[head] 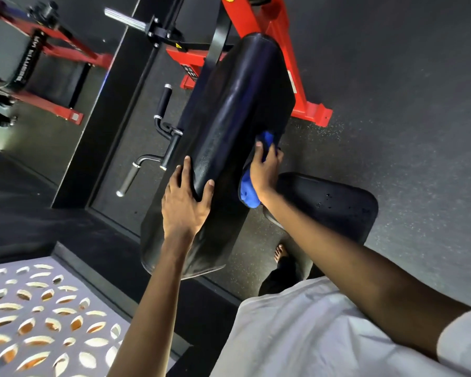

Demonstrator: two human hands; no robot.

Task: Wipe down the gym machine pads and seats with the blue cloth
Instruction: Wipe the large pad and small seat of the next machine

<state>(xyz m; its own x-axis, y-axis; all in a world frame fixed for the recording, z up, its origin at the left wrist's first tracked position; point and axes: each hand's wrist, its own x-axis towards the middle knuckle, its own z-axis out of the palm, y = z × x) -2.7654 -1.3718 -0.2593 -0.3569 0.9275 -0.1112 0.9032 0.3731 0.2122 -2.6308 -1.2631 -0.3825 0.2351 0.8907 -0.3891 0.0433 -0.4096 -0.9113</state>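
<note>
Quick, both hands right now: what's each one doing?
Left hand: grips the long black vinyl pad at its edge.
Right hand: holds the crumpled blue cloth against that pad.

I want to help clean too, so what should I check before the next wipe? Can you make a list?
1. Cloth held: ok. The right hand grips the cloth.
2. Cloth on the pad: ok. It is pressed against the right side of the pad.
3. Pad steadied: ok. The left hand holds the pad's near end, fingers curled over the edge.
4. Seat wiped: cannot tell. Small dark spots show on it.
5. Pad's underside clean: cannot tell. It is hidden from view.
</note>
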